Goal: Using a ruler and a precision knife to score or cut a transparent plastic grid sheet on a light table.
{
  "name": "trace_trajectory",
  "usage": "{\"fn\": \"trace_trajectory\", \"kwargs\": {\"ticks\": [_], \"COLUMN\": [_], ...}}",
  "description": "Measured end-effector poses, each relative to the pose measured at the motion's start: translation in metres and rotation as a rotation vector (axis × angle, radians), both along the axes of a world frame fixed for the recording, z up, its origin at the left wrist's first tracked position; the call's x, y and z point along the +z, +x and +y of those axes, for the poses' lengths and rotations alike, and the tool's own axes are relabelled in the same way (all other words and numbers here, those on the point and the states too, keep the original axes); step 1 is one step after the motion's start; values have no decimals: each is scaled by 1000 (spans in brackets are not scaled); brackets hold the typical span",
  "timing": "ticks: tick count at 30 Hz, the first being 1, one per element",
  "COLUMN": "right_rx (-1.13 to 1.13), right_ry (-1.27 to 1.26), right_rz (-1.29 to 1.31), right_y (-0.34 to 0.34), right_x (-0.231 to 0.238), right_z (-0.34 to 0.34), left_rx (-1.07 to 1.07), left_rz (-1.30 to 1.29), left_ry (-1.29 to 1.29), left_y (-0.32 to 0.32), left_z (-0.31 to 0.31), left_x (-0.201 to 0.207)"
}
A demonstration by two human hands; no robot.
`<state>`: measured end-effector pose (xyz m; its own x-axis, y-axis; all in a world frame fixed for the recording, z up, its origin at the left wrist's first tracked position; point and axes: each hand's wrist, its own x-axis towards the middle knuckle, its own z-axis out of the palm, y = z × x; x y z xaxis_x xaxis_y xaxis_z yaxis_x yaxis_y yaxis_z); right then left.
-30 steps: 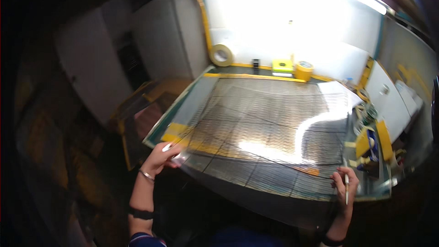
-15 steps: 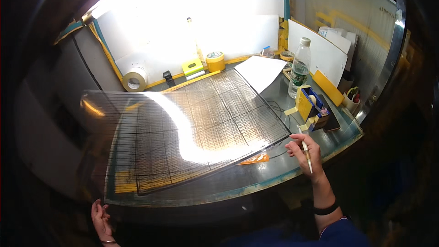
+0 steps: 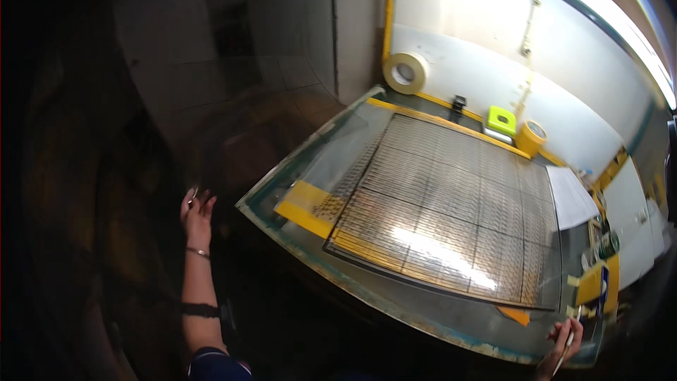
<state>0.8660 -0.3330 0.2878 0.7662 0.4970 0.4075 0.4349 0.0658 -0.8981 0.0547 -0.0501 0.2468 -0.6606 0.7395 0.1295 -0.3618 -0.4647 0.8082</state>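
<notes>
Out to the left, beyond the table's corner, my left hand (image 3: 197, 212) is raised with its fingers pinched together at a faint, see-through sheet (image 3: 282, 85) with thin dark lines. The sheet's outline is hard to make out against the dark. At the lower right, my right hand (image 3: 562, 346) has a slender white pen-like tool (image 3: 564, 354) between its fingers, beside the table's near right corner. A flat panel with a dark line grid (image 3: 451, 201) lies on the table (image 3: 423, 317), light glaring off its near part.
Along the back stand a tape roll (image 3: 406, 73), a black clip-like item (image 3: 458, 106), a lime-green item (image 3: 501, 121) and a yellow tape roll (image 3: 532, 137). White paper (image 3: 570, 197), a bottle (image 3: 606, 245) and a tape dispenser (image 3: 601, 289) are on the right. An orange piece (image 3: 515, 315) sits by the panel.
My view has swung left and tilted. The clear sheet, which overlapped the panel, is now off to the left with my left hand. My right hand still has the pen-like tool.
</notes>
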Motion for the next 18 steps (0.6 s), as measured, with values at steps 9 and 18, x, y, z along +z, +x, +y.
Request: {"fn": "trace_trajectory", "kwargs": {"ticks": [9, 18], "right_rx": [9, 44], "right_ry": [11, -19], "right_rz": [-78, -57], "right_y": [-26, -15], "right_x": [37, 26], "right_z": [-3, 3], "left_rx": [117, 351], "left_rz": [-90, 1453], "left_ry": [-296, -731], "left_y": [33, -66], "left_z": [74, 92], "left_x": [-97, -282]}}
